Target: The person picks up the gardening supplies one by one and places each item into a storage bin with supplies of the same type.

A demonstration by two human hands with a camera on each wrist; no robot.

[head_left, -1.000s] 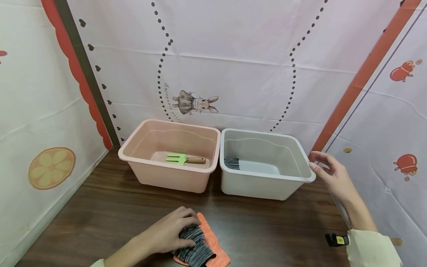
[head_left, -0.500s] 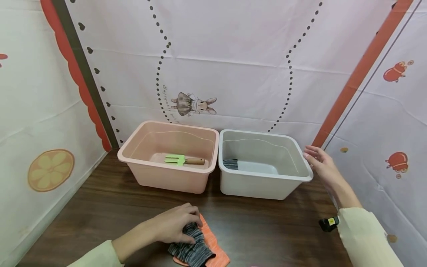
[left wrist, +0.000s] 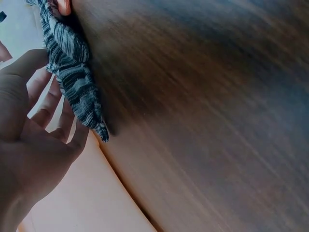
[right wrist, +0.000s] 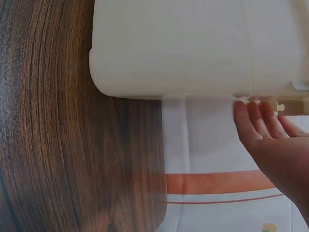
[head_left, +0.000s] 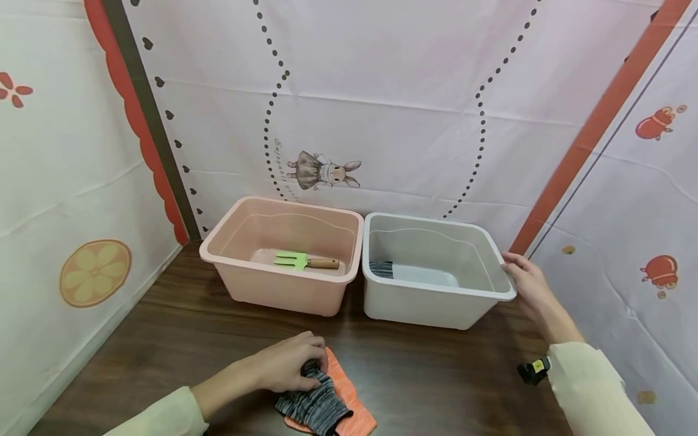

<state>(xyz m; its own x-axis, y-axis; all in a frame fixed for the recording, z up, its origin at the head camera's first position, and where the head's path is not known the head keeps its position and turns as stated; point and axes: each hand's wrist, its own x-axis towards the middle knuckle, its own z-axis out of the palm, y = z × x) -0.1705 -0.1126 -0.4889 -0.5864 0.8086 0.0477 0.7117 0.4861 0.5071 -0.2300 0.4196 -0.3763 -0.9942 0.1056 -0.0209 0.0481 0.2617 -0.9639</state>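
My left hand (head_left: pixel 291 366) has its fingers curled over a grey-and-black striped knit cloth piece (head_left: pixel 318 404) near the front of the table. Under that piece lies a flat orange cloth item (head_left: pixel 346 387). In the left wrist view the striped knit (left wrist: pixel 77 82) hangs between thumb and fingers. At the right end of the grey bin (head_left: pixel 420 306), my right hand (head_left: pixel 531 287) grips the rim. The right wrist view shows several fingers (right wrist: pixel 258 121) up against the underside of that rim; the thumb is hidden there.
A pink bin (head_left: pixel 283 290) stands left of the grey one, their rims side by side. It holds a green hand fork (head_left: pixel 300 260) with a wooden handle. Another striped knit piece (head_left: pixel 382 269) lies inside the grey bin. Printed cloth walls (head_left: pixel 382 121) enclose the table.
My right hand has come in closer against the grey bin's rim, its fingers now drawn in on it. The left hand stays over the striped cloth, almost unmoved.
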